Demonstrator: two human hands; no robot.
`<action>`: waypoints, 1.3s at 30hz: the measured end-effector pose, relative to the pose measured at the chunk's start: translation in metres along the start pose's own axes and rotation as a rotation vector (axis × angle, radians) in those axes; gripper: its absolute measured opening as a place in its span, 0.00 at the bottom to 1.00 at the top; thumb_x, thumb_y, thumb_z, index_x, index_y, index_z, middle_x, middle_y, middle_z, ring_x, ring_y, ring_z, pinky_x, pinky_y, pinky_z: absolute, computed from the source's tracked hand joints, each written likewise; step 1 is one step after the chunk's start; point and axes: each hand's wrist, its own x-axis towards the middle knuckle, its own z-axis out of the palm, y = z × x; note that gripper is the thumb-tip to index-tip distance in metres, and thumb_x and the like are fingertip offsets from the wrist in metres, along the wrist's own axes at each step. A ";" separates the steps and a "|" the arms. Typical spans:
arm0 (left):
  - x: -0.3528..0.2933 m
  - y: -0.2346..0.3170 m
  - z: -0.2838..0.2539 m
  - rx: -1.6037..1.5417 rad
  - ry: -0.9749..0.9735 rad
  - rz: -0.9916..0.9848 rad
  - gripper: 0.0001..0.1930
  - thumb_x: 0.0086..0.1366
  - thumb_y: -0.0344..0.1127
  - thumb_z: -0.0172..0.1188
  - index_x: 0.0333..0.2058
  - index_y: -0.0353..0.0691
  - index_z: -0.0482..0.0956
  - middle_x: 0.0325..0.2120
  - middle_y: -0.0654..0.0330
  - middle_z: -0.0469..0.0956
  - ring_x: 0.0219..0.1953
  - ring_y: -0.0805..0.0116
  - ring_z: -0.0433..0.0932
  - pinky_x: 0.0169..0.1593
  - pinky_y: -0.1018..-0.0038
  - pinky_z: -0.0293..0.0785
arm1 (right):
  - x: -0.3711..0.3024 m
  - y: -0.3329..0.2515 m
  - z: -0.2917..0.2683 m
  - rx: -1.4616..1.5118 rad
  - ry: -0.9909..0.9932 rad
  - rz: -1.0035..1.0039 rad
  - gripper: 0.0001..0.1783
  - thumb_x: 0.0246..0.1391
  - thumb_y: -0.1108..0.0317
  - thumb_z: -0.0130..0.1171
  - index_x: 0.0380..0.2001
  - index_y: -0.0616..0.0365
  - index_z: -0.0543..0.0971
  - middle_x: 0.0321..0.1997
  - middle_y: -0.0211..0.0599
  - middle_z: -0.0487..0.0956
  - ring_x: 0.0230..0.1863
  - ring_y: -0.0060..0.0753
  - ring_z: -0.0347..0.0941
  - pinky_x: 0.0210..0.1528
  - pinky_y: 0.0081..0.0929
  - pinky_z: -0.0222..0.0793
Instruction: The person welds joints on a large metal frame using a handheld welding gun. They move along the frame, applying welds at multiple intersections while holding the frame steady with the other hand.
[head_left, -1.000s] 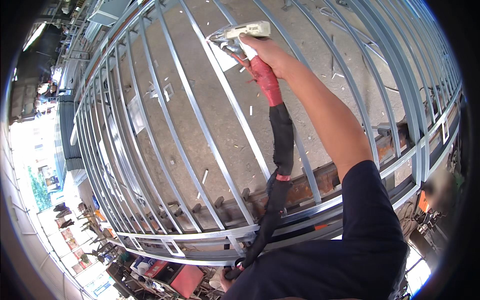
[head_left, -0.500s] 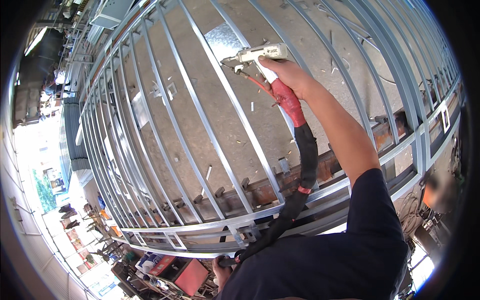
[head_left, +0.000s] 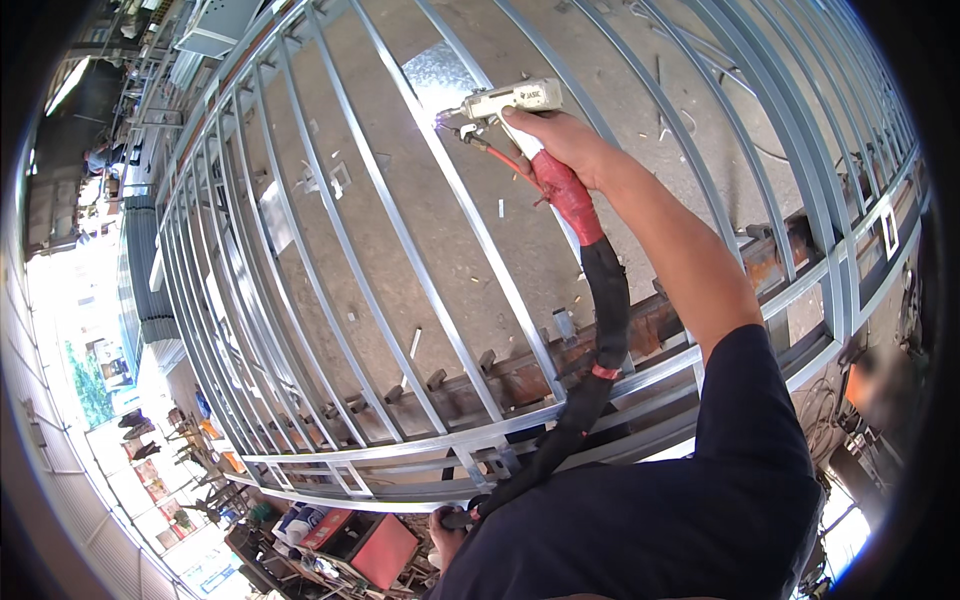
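Workshop clutter at lower left, small and blurred: a red box (head_left: 380,550) lying among items too small to identify. Metal bar frame (head_left: 330,250), grey, its bars bending toward the picture's rim, spanning the concrete floor (head_left: 560,230). Left hand (head_left: 447,528), mostly hidden behind the dark shirt, closing around the lower end of the black hose (head_left: 605,310). Welding gun (head_left: 510,100), cream-coloured, its nozzle touching a bar near the frame's top; tip contact hard to make out. Right hand (head_left: 565,145) gripping the gun's red-wrapped handle, arm extending outward.
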 end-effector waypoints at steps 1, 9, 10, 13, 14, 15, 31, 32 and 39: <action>0.001 0.002 -0.001 0.010 -0.003 0.005 0.13 0.63 0.38 0.73 0.37 0.35 0.81 0.33 0.50 0.82 0.38 0.50 0.80 0.45 0.57 0.75 | 0.000 0.000 -0.001 -0.006 0.003 0.005 0.27 0.67 0.47 0.63 0.56 0.57 0.76 0.36 0.35 0.80 0.29 0.28 0.75 0.28 0.32 0.75; 0.005 0.008 0.000 -0.003 -0.030 -0.008 0.13 0.63 0.38 0.73 0.37 0.35 0.81 0.34 0.51 0.82 0.38 0.51 0.81 0.45 0.58 0.76 | -0.003 -0.005 0.000 -0.030 0.006 0.039 0.26 0.68 0.46 0.62 0.55 0.57 0.77 0.36 0.36 0.80 0.29 0.28 0.76 0.28 0.31 0.76; 0.005 0.008 0.001 -0.019 -0.030 -0.012 0.13 0.63 0.38 0.73 0.37 0.35 0.81 0.34 0.51 0.82 0.37 0.52 0.81 0.45 0.59 0.77 | -0.005 -0.006 0.000 -0.034 0.007 0.044 0.26 0.67 0.46 0.62 0.55 0.57 0.77 0.36 0.36 0.80 0.29 0.28 0.77 0.29 0.32 0.76; 0.005 0.000 0.004 -0.022 -0.029 -0.031 0.13 0.63 0.38 0.73 0.37 0.35 0.81 0.34 0.52 0.82 0.37 0.53 0.81 0.45 0.59 0.77 | -0.010 -0.010 0.001 -0.050 0.002 0.059 0.27 0.67 0.46 0.63 0.54 0.57 0.77 0.36 0.36 0.80 0.29 0.28 0.77 0.29 0.32 0.77; 0.004 0.000 0.004 -0.015 -0.029 -0.038 0.13 0.63 0.38 0.73 0.37 0.35 0.81 0.34 0.52 0.82 0.37 0.53 0.81 0.44 0.60 0.77 | -0.010 -0.010 0.000 -0.055 -0.002 0.063 0.27 0.67 0.46 0.63 0.55 0.57 0.77 0.36 0.35 0.80 0.29 0.28 0.77 0.29 0.32 0.78; 0.004 0.001 0.004 -0.008 -0.036 -0.037 0.13 0.63 0.38 0.73 0.38 0.36 0.81 0.34 0.52 0.82 0.37 0.53 0.81 0.45 0.60 0.77 | -0.010 -0.010 0.000 -0.059 -0.005 0.068 0.27 0.67 0.46 0.63 0.55 0.57 0.77 0.36 0.35 0.80 0.29 0.28 0.77 0.30 0.32 0.78; 0.007 0.008 0.006 -0.043 -0.059 -0.058 0.13 0.62 0.38 0.73 0.39 0.37 0.81 0.36 0.51 0.82 0.41 0.51 0.81 0.47 0.58 0.76 | -0.024 -0.016 0.002 -0.112 0.089 -0.013 0.30 0.64 0.46 0.67 0.54 0.63 0.78 0.36 0.37 0.82 0.28 0.27 0.79 0.28 0.28 0.78; 0.005 0.017 0.005 -0.052 -0.036 -0.056 0.14 0.62 0.38 0.73 0.39 0.37 0.81 0.37 0.51 0.82 0.41 0.50 0.80 0.47 0.57 0.76 | -0.030 -0.024 0.005 -0.102 0.102 -0.028 0.30 0.64 0.47 0.67 0.54 0.63 0.78 0.36 0.37 0.82 0.28 0.27 0.80 0.28 0.27 0.78; 0.010 0.022 -0.002 0.074 -0.014 -0.014 0.14 0.59 0.40 0.74 0.38 0.40 0.82 0.34 0.53 0.82 0.40 0.45 0.80 0.48 0.54 0.73 | -0.025 -0.061 0.057 -0.288 0.358 -0.191 0.29 0.63 0.45 0.67 0.52 0.60 0.79 0.37 0.35 0.83 0.26 0.24 0.77 0.27 0.30 0.76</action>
